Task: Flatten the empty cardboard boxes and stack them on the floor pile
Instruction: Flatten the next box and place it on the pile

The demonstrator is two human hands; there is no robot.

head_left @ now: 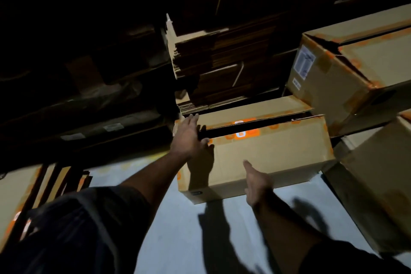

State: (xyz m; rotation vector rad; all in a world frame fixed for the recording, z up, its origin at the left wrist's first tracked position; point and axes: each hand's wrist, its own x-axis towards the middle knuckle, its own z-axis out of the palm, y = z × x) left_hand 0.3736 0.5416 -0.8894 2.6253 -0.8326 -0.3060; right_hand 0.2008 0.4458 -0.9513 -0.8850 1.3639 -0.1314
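Observation:
A brown cardboard box with orange tape stands on the pale floor ahead of me, its top flaps parted along a dark slit. My left hand lies at the box's top left corner, fingers straight and spread across the flap edge. My right hand hovers in front of the box's near face, fingers straight and holding nothing. Behind the box rises a tall pile of flattened cardboard.
Taped boxes are stacked at the right, with another box lower right. More cardboard leans at the lower left. Dark stacks fill the upper left. Pale floor lies between my arms.

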